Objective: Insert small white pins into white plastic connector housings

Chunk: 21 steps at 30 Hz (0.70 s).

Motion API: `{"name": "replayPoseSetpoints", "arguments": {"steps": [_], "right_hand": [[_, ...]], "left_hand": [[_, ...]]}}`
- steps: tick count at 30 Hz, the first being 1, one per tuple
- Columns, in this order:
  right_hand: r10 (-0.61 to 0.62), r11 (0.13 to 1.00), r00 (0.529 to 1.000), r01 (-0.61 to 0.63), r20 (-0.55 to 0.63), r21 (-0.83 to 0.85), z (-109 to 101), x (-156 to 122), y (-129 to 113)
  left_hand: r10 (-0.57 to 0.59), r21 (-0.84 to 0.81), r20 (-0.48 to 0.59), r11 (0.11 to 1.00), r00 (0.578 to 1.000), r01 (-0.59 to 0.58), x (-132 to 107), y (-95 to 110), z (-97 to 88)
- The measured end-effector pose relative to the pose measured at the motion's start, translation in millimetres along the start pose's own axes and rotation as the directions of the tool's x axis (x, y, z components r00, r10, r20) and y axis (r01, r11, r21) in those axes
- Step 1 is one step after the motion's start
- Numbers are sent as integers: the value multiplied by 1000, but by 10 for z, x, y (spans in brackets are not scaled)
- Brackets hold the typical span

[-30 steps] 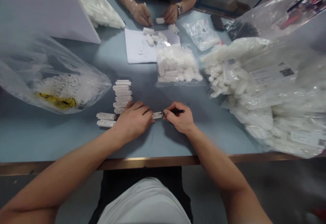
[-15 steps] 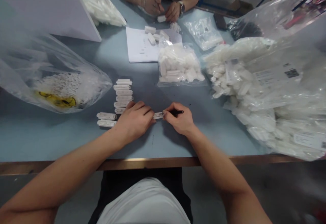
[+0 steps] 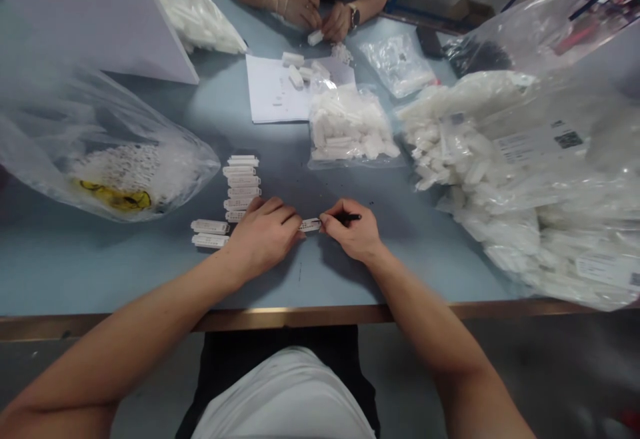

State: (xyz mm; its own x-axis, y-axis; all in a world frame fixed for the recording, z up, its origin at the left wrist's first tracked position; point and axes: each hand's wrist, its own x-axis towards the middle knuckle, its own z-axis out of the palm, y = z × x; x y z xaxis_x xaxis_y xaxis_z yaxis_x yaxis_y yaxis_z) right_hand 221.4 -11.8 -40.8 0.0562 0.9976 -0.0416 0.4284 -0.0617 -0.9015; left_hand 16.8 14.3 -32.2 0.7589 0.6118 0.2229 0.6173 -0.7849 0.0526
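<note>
Between my two hands a small white slotted plastic piece lies on the table. My left hand is closed on its left end, the fingertips partly hidden behind the knuckles. My right hand grips a thin black tool, pen-like in shape, whose tip meets the right end of the piece; the tip itself is too small to make out. Several similar white plastic pieces are lined up in a column just beyond my left hand, and two more lie left of my wrist.
Across the table a co-worker's hands hold a small white part above papers. A bag of white parts lies mid-table. Large bags fill the right side. At left sits a clear bag. The table edge is near me.
My hands stay almost in place at the white piece. Across the table, the co-worker's left-side hand has lowered and come closer to the other hand and the white part.
</note>
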Motion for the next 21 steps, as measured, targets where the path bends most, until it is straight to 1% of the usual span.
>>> {"name": "replayPoseSetpoints", "arguments": {"steps": [4, 10, 17, 21], "right_hand": [[10, 1000, 1000, -10, 13, 19, 1, -5, -15], [-1, 1000, 1000, 1, 23, -28, 2, 1, -26], [-16, 1000, 999, 17, 35, -26, 16, -3, 1], [-47, 996, 998, 49, 36, -74, 42, 4, -5]], "left_hand": [[1, 0, -5, 1000, 1000, -1, -4, -3, 6], [-13, -68, -12, 998, 1000, 13, -5, -7, 10], [-2, -38, -11, 999, 1000, 2, 0, 1, 8], [-6, -45, -3, 999, 1000, 6, 2, 8, 2]]}}
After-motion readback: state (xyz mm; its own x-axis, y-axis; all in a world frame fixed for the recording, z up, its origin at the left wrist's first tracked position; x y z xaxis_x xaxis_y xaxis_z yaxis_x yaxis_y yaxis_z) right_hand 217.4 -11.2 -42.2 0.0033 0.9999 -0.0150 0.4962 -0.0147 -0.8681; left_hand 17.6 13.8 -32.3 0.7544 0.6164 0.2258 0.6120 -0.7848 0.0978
